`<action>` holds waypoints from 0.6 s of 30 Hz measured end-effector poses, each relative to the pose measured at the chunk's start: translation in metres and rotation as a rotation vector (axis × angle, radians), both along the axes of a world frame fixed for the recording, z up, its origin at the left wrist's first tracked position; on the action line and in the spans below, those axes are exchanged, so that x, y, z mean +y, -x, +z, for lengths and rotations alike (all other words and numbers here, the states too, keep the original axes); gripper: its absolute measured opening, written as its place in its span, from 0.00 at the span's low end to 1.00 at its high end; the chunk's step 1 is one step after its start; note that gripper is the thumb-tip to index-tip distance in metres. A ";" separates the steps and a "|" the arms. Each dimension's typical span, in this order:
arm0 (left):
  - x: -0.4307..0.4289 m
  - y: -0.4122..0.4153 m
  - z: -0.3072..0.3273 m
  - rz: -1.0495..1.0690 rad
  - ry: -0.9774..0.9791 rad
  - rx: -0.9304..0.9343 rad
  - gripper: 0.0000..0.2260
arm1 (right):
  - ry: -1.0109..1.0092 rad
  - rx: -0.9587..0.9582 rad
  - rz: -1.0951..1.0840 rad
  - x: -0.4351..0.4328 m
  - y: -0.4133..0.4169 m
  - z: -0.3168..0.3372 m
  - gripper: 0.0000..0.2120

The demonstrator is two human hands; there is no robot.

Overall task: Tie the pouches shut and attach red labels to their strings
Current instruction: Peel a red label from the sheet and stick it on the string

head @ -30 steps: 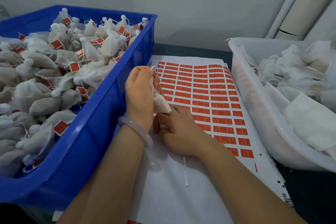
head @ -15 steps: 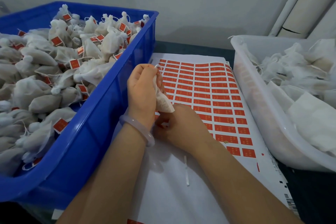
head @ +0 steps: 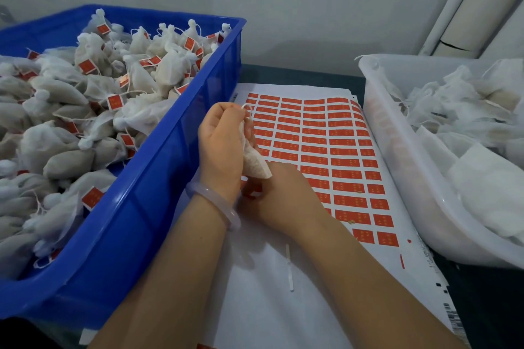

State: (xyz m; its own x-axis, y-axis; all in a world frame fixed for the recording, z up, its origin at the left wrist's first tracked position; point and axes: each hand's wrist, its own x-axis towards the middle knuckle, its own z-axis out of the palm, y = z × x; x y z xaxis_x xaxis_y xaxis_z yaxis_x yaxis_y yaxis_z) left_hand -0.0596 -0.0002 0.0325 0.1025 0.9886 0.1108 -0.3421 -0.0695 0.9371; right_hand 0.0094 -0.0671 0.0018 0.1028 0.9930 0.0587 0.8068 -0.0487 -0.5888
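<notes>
My left hand (head: 219, 147) holds a small white pouch (head: 256, 163) upright over the label sheet, gripping its gathered neck, and a loop of string (head: 246, 106) sticks out above the fingers. My right hand (head: 285, 198) lies on the sheet of red labels (head: 326, 150) just below the pouch. Its fingers are curled in and pinch a red label (head: 251, 188) at the left end of a row. The fingertips are partly hidden behind my left wrist.
A blue crate (head: 170, 156) on the left is heaped with tied pouches bearing red labels. A translucent white tub (head: 397, 161) on the right holds untied pouches. A white paper strip (head: 289, 269) lies on the bare part of the sheet. A wall stands behind.
My right hand's fingers have curled from lying flat on the sheet to pinching a red label under the pouch. My left hand keeps the pouch almost still.
</notes>
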 end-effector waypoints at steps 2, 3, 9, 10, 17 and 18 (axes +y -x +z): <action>0.000 0.000 -0.001 0.000 -0.005 0.006 0.04 | -0.008 -0.025 0.005 0.000 0.000 0.000 0.09; 0.000 0.000 -0.002 0.003 -0.008 0.009 0.04 | -0.012 -0.052 0.012 -0.001 0.001 -0.001 0.09; 0.002 0.000 -0.001 0.003 0.001 0.014 0.03 | -0.029 -0.065 0.041 -0.006 0.003 -0.001 0.11; 0.002 0.000 -0.001 0.005 -0.002 0.016 0.03 | -0.030 -0.054 0.034 -0.006 0.003 -0.001 0.11; 0.003 0.000 -0.003 0.028 -0.032 0.006 0.04 | -0.048 -0.015 -0.017 -0.005 0.002 -0.004 0.07; 0.002 0.000 -0.003 0.024 -0.030 0.005 0.04 | -0.056 -0.010 -0.018 -0.006 0.001 -0.005 0.07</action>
